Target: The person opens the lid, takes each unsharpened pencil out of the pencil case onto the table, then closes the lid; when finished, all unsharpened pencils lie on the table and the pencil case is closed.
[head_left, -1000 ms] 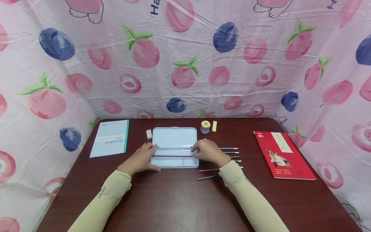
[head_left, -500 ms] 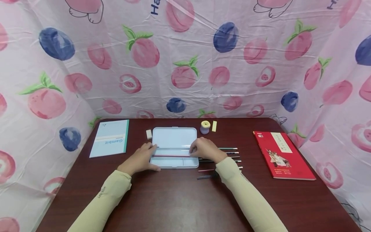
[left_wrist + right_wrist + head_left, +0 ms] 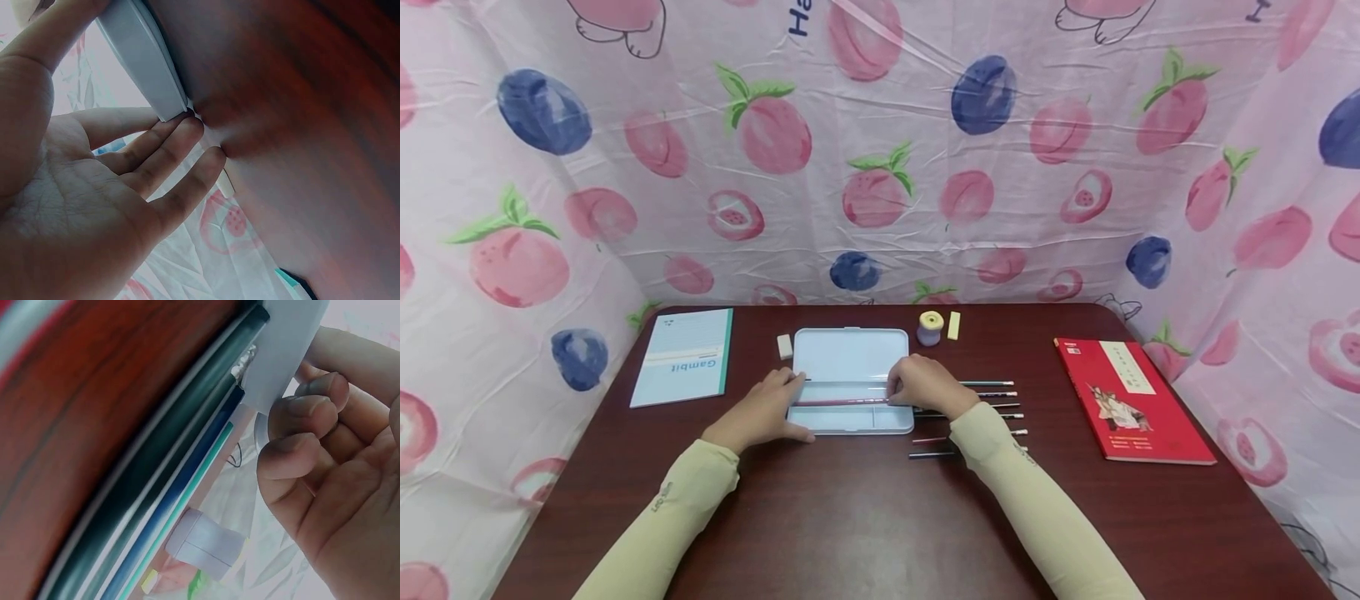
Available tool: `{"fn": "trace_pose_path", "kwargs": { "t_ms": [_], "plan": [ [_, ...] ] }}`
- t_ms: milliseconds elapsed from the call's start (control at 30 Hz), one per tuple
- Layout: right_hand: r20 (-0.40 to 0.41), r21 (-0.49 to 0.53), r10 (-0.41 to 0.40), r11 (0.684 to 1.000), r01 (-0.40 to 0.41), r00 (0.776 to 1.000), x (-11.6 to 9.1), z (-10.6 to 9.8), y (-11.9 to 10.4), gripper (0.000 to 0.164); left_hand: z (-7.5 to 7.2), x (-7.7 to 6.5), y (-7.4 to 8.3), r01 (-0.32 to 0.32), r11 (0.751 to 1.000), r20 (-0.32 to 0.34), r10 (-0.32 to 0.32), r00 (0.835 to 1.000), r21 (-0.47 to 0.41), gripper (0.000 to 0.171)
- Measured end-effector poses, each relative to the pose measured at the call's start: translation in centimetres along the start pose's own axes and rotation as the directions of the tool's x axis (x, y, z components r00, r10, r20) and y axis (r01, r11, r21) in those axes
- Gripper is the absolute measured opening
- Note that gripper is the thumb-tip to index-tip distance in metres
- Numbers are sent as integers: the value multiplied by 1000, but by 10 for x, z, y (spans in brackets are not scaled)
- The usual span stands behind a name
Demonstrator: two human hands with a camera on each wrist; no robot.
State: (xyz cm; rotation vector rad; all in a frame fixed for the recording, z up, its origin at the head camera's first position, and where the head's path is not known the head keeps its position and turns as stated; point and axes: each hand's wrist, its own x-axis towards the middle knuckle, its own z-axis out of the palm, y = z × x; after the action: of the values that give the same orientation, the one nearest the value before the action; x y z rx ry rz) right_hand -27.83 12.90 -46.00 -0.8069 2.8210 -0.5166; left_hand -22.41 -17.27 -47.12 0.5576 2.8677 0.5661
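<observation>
In the head view a pale blue pencil case (image 3: pixel 852 350) lies with its lid raised at the back. A thin red pencil (image 3: pixel 835 403) lies lengthwise over its lower part. My left hand (image 3: pixel 760 408) rests at the case's left end, thumb near the front edge. In the left wrist view, the fingers (image 3: pixel 187 181) reach out nearly straight beside the case's corner (image 3: pixel 147 62). My right hand (image 3: pixel 928 385) pinches the red pencil near its right end. Its curled fingers (image 3: pixel 306 415) hang by the case's right end in the right wrist view, where the pencil is hidden.
Several pencils (image 3: pixel 988 384) lie right of the case, partly under the right forearm. Behind stand a lilac and yellow sharpener-like pot (image 3: pixel 930 328) and a yellow strip (image 3: pixel 953 326). A white eraser (image 3: pixel 785 347), a Gambit notebook (image 3: pixel 683 357) and a red book (image 3: pixel 1131 400) flank the case.
My right hand has slid slightly left along the case, its sleeve following. A dark pencil near the right forearm has turned level. The left hand stays in place.
</observation>
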Motion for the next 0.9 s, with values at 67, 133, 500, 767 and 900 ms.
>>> {"fn": "trace_pose_path", "kwargs": {
  "t_ms": [67,133,500,767,900],
  "plan": [
    [3,-28,-13,1000,13,1000,0,0,-1,11,0,0,0,2,1000,-1,-2,1000,1,107],
    [9,-63,-32,997,33,999,0,-1,-1,10,1,1,-2,-4,1000,-4,4,1000,7,107],
    [-18,-150,-90,985,86,996,-5,-1,-5,5,0,0,2,19,1000,5,-19,1000,-6,107],
    [-85,-178,-110,979,94,990,-22,-14,1,4,0,0,1,8,1000,0,-8,1000,8,107],
    [-119,-167,-145,978,124,982,-37,-24,12,4,0,0,1,9,1000,0,-9,1000,6,107]
  ]
}}
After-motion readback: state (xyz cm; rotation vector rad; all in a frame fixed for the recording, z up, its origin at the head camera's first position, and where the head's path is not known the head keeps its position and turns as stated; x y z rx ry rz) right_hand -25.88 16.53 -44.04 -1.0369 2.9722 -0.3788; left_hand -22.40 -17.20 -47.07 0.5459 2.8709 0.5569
